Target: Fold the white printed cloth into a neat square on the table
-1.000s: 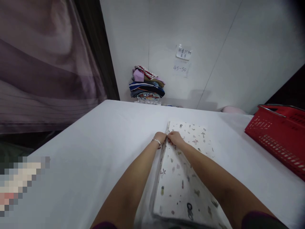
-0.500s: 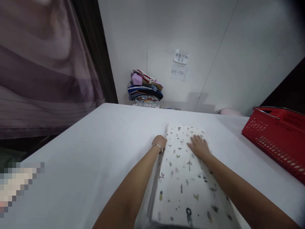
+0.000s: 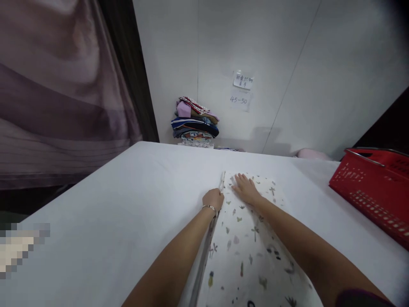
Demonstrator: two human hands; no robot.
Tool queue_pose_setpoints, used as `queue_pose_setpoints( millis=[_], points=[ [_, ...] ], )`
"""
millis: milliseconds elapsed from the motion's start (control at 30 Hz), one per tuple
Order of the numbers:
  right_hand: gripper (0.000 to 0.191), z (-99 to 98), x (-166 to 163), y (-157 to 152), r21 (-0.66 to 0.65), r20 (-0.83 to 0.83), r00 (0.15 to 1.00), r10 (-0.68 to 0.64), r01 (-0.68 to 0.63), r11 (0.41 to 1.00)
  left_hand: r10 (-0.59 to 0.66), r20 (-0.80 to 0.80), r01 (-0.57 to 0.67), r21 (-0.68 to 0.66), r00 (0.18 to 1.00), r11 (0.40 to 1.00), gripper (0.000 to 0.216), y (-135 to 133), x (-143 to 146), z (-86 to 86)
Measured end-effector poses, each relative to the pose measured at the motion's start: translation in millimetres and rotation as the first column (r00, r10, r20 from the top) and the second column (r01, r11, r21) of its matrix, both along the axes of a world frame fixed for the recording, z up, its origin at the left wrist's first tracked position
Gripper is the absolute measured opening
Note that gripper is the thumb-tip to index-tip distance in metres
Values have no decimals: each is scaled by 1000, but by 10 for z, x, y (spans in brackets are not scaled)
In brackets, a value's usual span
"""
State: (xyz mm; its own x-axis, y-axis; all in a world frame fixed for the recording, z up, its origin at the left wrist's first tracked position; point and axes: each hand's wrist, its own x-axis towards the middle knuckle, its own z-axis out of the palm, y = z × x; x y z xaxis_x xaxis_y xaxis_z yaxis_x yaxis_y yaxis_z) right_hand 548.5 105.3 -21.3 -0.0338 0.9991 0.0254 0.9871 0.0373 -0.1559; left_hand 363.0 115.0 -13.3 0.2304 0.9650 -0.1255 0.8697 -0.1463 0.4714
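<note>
A white cloth (image 3: 243, 247) printed with small plants and shapes lies folded into a long strip, running from the bottom edge toward the middle of the table. My left hand (image 3: 213, 199), with a silver bracelet at the wrist, is closed on the cloth's left edge; its fingertips are partly hidden. Flat on top, near the far end, rests my right hand (image 3: 246, 189) with its fingers spread. The near end of the cloth runs out of view.
The white table (image 3: 128, 213) reaches back to a pale wall. Behind its far edge rises a stack of folded fabrics (image 3: 195, 121). At the right stands a red plastic basket (image 3: 373, 187). A curtain (image 3: 64, 94) hangs at the left, and paper notes (image 3: 242, 91) are on the wall.
My right hand has slid left and away across the cloth, toward its far left corner. The left hand keeps its hold on the left edge. The view has shifted slightly.
</note>
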Motion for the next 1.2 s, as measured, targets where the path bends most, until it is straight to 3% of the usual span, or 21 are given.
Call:
queue_pose_setpoints(
  millis=[100, 233, 400, 633, 867, 1000, 1200],
  points=[
    [65, -79, -63, 206, -41, -4, 998, 68, -68, 997, -9, -18, 9, 5, 1000, 1000, 26, -1, 8, -4],
    [62, -131, -22, 323, -70, -43, 999, 19, -22, 997, -13, -23, 13, 9, 1000, 1000, 26, -3, 15, -27],
    [39, -20, -2, 497, 117, -92, 996, 20, -9, 993, -22, -59, 26, 70, 998, 997, 26, -17, 30, -74],
    [48, 123, -115, 907, 104, -87, 993, 75, -66, 992, -11, -78, 17, 71, 997, 997, 24, -22, 22, -108],
    [20, 56, -3, 761, 258, -146, 986, 76, -36, 966, -17, -81, 22, 63, 997, 998, 24, -40, 20, -100],
    [16, 1, 71, 637, 335, -179, 974, 140, -74, 939, -17, -71, 22, 67, 997, 998, 22, -50, 21, -83],
    [15, 28, 66, 654, 279, -136, 985, 103, -62, 958, -21, -60, 26, 75, 998, 997, 21, -49, 9, -95]
  ],
)
